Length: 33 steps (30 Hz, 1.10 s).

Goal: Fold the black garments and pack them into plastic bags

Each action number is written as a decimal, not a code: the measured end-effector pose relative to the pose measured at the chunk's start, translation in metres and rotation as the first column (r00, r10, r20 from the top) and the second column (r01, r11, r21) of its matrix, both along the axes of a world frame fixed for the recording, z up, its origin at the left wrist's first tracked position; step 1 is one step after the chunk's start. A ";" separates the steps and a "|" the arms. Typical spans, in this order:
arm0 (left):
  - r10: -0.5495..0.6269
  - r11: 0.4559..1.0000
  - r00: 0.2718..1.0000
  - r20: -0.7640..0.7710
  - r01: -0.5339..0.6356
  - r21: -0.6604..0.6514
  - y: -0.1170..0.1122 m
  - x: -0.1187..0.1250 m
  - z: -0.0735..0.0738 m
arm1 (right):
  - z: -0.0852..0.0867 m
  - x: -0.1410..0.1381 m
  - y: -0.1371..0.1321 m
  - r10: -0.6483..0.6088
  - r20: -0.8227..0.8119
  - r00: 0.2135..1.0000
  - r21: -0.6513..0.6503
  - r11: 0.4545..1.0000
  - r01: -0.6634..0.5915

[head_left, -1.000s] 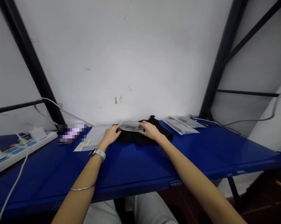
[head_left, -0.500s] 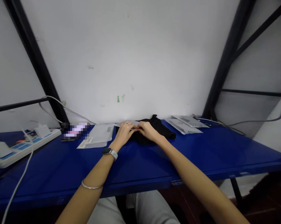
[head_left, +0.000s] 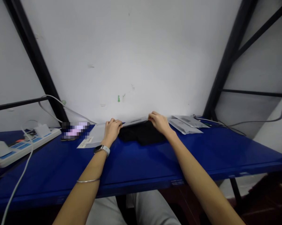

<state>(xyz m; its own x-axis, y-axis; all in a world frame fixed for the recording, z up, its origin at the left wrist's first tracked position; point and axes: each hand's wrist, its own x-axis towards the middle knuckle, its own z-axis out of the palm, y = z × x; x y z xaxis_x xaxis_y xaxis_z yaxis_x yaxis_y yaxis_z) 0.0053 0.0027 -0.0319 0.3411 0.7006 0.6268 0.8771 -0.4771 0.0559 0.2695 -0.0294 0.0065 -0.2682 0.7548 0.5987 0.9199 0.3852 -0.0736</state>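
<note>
A folded black garment (head_left: 141, 135) lies on the blue table (head_left: 141, 162) near the wall. A thin clear plastic bag (head_left: 135, 121) is stretched over its far edge. My left hand (head_left: 112, 130) grips the bag's left end with fingers curled. At the bag's right end my right hand (head_left: 159, 122) pinches it, resting on the garment's right side. A watch and a thin bangle are on my left arm.
Flat plastic bags with a label (head_left: 94, 137) lie left of the garment, and more packed bags (head_left: 184, 124) lie to its right. A white power strip (head_left: 21, 147) with cables sits at far left. Black frame posts (head_left: 222, 62) rise beside the wall.
My hands were close together on top of the garment; now they have spread apart to the ends of the plastic bag, pulling it wide over the garment's far edge.
</note>
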 end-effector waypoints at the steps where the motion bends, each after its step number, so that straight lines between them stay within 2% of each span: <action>1: 0.033 0.999 0.999 0.006 -0.033 -0.004 0.002 -0.005 -0.001 | 0.000 0.007 0.001 -0.049 0.004 0.999 -0.001 0.999 0.049; 3: 0.061 0.998 0.998 -0.003 -0.061 0.010 0.003 -0.011 -0.001 | -0.002 0.015 0.004 -0.102 0.031 0.994 -0.022 0.995 0.102; 5: 0.063 0.997 0.998 -0.017 -0.062 0.038 0.003 -0.010 -0.001 | -0.005 0.015 0.006 -0.074 0.061 0.995 -0.034 0.997 0.076; 9: 0.071 0.996 0.997 -0.003 -0.071 0.062 -0.001 -0.001 0.000 | -0.011 -0.002 0.007 0.168 0.122 0.978 -0.020 0.986 -0.167; 11: 0.057 0.995 0.998 -0.005 -0.056 0.082 -0.002 0.003 0.001 | -0.014 -0.014 0.005 0.223 0.178 0.958 -0.034 0.975 -0.221; 15: 0.021 0.992 1.000 -0.007 -0.019 0.126 -0.004 0.006 0.002 | -0.019 -0.028 0.003 0.132 0.263 0.956 -0.031 0.991 -0.129; 21: -0.080 0.981 0.997 0.016 0.076 0.176 -0.009 0.010 0.005 | -0.021 -0.037 -0.003 -0.067 0.281 0.957 0.044 0.997 0.057; 27: -0.274 0.940 0.961 -0.035 0.276 0.200 -0.019 0.031 0.008 | -0.035 -0.054 0.001 -0.162 0.274 0.948 -0.063 0.981 0.186; 30: -0.356 0.910 0.934 -0.037 0.356 0.213 -0.024 0.041 0.009 | -0.039 -0.052 0.007 -0.182 0.231 0.956 -0.114 0.970 0.213; 33: -0.367 0.912 0.930 -0.004 0.361 0.192 -0.025 0.041 0.009 | -0.036 -0.040 0.013 -0.152 0.069 0.986 -0.121 0.980 0.160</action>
